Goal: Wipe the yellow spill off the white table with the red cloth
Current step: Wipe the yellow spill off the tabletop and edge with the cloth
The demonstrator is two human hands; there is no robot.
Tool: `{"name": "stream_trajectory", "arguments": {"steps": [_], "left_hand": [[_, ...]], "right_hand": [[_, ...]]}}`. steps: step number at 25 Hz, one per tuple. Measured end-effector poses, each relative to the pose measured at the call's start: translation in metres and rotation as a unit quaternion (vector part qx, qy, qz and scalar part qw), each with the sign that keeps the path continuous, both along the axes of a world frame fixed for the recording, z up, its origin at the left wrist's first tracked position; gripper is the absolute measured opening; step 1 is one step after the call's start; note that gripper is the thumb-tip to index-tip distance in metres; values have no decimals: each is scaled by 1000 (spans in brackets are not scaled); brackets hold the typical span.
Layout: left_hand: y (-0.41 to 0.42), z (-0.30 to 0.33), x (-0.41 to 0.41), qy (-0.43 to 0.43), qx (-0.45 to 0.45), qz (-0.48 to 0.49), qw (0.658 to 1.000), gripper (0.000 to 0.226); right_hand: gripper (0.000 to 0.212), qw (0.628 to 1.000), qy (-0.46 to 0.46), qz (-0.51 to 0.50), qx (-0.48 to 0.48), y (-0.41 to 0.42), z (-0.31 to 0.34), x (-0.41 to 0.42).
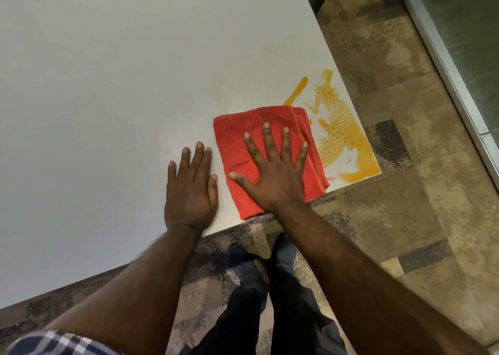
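A folded red cloth [237, 144] lies flat near the right front corner of the white table [121, 84]. My right hand [272, 171] presses on it with fingers spread, palm down. A yellow spill [337, 128] spreads over the table just right of the cloth, speckled in the middle and pooled at the corner, with a streak running up and away. The cloth's right edge touches the spill. My left hand [191, 187] rests flat on the bare table just left of the cloth, fingers together, holding nothing.
The table's front edge runs diagonally just below both hands, its right edge just past the spill. Patterned brown flooring [405, 219] lies beyond, with my legs and shoes [259, 260] below. A metal-framed surface [459, 57] stands at the far right.
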State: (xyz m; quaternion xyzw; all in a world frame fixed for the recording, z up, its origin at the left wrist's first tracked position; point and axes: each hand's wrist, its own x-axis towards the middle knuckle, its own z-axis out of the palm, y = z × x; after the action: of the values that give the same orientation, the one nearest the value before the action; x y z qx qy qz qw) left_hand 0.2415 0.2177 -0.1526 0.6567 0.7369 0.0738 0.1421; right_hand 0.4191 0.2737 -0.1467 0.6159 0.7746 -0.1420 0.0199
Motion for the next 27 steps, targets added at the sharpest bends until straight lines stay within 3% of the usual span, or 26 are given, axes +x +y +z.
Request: {"name": "stream_trajectory", "arguments": {"steps": [6, 19, 27], "left_hand": [[0, 2, 1, 7, -10, 1, 1000, 61], [-1, -5, -1, 18, 13, -2, 1000, 61], [-2, -10, -2, 23, 42, -2, 999, 64]], "right_hand": [[57, 1000, 12, -1, 13, 9, 1, 1], [54, 997, 42, -19, 55, -9, -7, 32], [53, 995, 60, 55, 52, 9, -7, 3]]}}
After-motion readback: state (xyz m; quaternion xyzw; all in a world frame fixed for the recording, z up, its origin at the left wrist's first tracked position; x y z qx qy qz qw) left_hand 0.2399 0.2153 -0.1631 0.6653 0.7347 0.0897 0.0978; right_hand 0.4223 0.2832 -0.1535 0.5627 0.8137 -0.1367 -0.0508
